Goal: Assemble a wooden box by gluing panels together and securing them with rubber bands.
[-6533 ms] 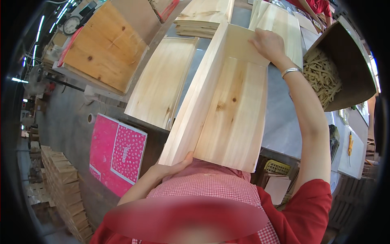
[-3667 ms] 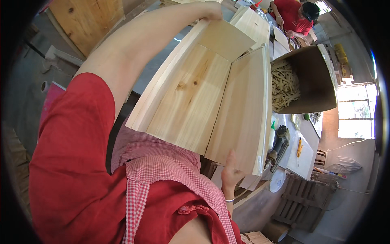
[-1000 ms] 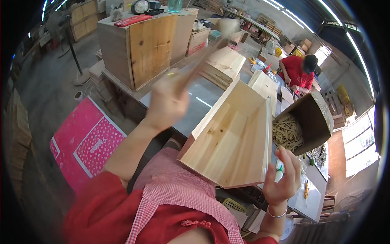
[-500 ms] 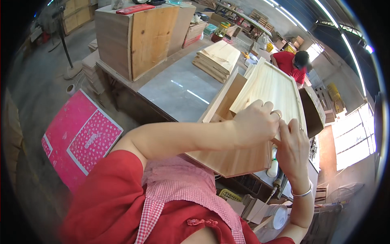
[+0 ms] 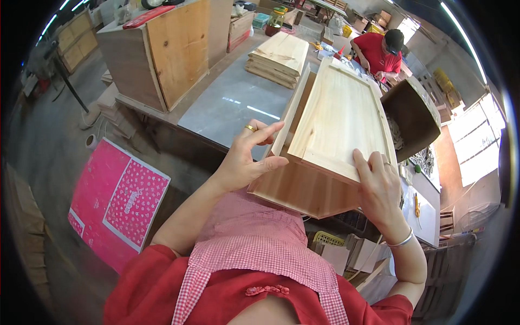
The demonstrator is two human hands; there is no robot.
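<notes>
Left hand (image 5: pixel 246 157) loosely spread, right hand (image 5: pixel 382 192) curled

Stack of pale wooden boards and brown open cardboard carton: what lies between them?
In the head view, a pale wooden panel with raised edging, touched by the right hand, and the left wall of the pale wooden box it partly hides.

No text that we can read
We see small pale lettering (image 5: pixel 130 200) on the pink patterned panel (image 5: pixel 103 195), too blurred.

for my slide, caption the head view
Right hand on a panel over a box, left hand near the box's left wall.
</notes>
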